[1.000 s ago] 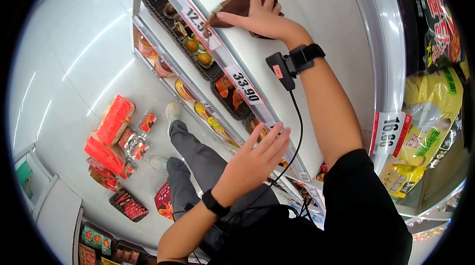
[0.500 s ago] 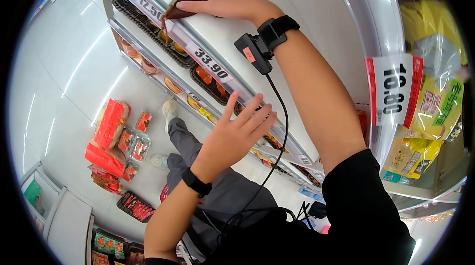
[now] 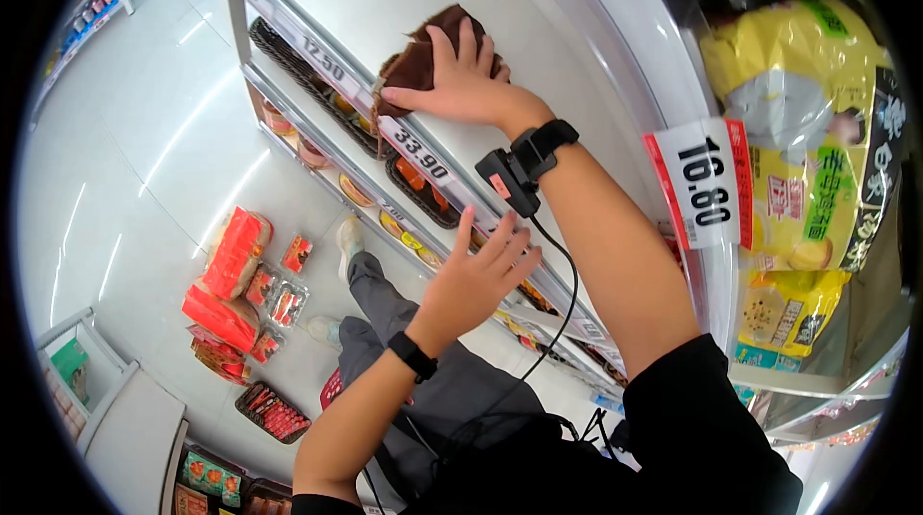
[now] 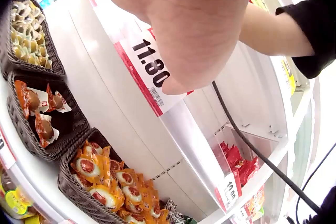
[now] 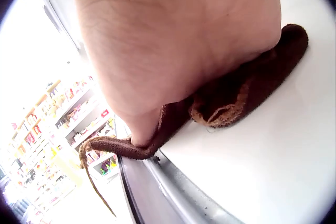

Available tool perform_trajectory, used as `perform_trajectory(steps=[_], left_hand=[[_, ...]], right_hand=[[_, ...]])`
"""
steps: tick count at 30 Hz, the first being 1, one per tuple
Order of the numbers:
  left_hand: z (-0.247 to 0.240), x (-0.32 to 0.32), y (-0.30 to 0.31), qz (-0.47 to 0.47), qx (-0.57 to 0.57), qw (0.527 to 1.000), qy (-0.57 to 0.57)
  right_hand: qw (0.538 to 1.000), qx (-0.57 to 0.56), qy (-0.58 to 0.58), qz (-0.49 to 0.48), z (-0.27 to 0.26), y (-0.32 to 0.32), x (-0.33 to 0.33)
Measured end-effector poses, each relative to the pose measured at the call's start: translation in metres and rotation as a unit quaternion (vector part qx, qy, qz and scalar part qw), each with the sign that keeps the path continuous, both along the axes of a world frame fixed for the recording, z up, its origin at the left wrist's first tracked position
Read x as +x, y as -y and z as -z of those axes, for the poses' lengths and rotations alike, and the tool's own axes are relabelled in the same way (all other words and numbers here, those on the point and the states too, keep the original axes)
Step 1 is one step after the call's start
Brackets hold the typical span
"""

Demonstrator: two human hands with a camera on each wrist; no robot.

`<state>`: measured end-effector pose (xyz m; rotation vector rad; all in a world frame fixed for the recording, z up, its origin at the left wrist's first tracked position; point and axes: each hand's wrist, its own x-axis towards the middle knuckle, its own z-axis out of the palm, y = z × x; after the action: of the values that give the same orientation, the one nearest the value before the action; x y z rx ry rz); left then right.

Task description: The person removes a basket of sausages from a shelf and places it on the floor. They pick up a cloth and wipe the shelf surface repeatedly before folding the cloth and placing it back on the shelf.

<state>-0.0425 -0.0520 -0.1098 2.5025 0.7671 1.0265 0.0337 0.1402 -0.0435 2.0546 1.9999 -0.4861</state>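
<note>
A brown cloth (image 3: 423, 68) with a frayed tan edge lies bunched on the white shelf (image 3: 567, 73). My right hand (image 3: 466, 82) presses on it with spread fingers, the thumb at the shelf's front edge. In the right wrist view the cloth (image 5: 252, 85) is folded under the palm, and a strip of it hangs over the edge with a loose thread. My left hand (image 3: 471, 279) hovers by the price-tag rail with spread fingers and holds nothing. Behind it in the left wrist view is an 11.80 price tag (image 4: 149, 66).
Lower shelves carry dark baskets (image 4: 47, 119) of wrapped snacks. Yellow bags (image 3: 798, 150) fill the shelf at right, behind a 16.80 tag (image 3: 702, 183). Red packages (image 3: 236, 251) and a tray of snacks (image 3: 272, 412) lie on the floor. A black cable (image 3: 567, 313) runs from my right wrist.
My right hand and the cloth have slid along the shelf edge toward me, nearer the 33.90 tag. The left hand's fingers have spread wider. The head view has shifted.
</note>
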Motion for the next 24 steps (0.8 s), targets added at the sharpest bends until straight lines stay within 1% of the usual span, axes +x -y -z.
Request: perform_trajectory(steps=[2,3,4,5,6,8,10,11,12,14,16,18,19,20,22,23,24], left_hand=[[-0.002,0.005,0.002,-0.013,-0.01,1.0,-0.011],[-0.008,0.005,0.001,-0.007,-0.032,0.999,0.015],[-0.01,0.007,-0.002,-0.013,-0.031,0.999,0.015],[-0.011,0.011,-0.004,-0.003,-0.033,0.999,0.042],[-0.011,0.014,-0.008,0.007,-0.036,0.997,0.069],[-0.011,0.016,-0.015,0.005,-0.032,0.998,0.059],[-0.012,0.019,-0.025,0.025,-0.017,0.997,0.065],[-0.012,0.02,-0.029,0.011,0.008,0.999,0.045],[-0.013,0.019,-0.035,0.001,0.01,0.999,0.042],[-0.015,0.019,-0.041,0.024,-0.019,0.999,0.034],[-0.017,0.018,-0.047,-0.008,0.001,0.999,0.039],[-0.019,0.016,-0.052,0.004,-0.012,1.0,0.025],[-0.019,0.014,-0.054,0.017,-0.046,0.999,0.023],[-0.018,0.012,-0.058,0.015,-0.043,0.999,0.02],[-0.029,0.001,-0.069,-0.028,-0.032,0.998,0.052],[-0.028,0.0,-0.073,-0.03,-0.029,0.998,0.049],[-0.028,0.0,-0.077,-0.017,-0.056,0.998,0.021]], right_hand=[[0.999,-0.013,-0.007,0.035,-0.002,-0.005,-0.009],[1.0,-0.012,-0.007,0.027,-0.003,-0.008,-0.013],[0.999,-0.016,-0.007,0.047,-0.004,-0.01,-0.016],[0.997,-0.02,-0.007,0.068,-0.005,-0.012,-0.018],[0.998,-0.02,-0.007,0.062,-0.006,-0.016,-0.021],[0.996,-0.012,-0.011,0.089,-0.006,-0.023,-0.027],[0.996,-0.001,-0.015,0.083,-0.005,-0.031,-0.033],[0.996,0.001,-0.013,0.083,-0.005,-0.035,-0.036],[0.996,0.004,-0.011,0.083,-0.005,-0.04,-0.037],[0.997,0.005,-0.011,0.078,-0.004,-0.045,-0.038],[0.996,0.0,-0.017,0.083,-0.005,-0.048,-0.039],[0.996,-0.008,-0.015,0.087,-0.005,-0.052,-0.041],[0.996,-0.01,-0.016,0.088,-0.006,-0.054,-0.041],[0.996,-0.012,-0.017,0.091,-0.006,-0.056,-0.042],[0.996,-0.01,-0.02,0.091,-0.005,-0.06,-0.043],[0.995,-0.009,-0.019,0.094,-0.005,-0.061,-0.044],[0.995,-0.005,-0.021,0.093,-0.004,-0.063,-0.045]])
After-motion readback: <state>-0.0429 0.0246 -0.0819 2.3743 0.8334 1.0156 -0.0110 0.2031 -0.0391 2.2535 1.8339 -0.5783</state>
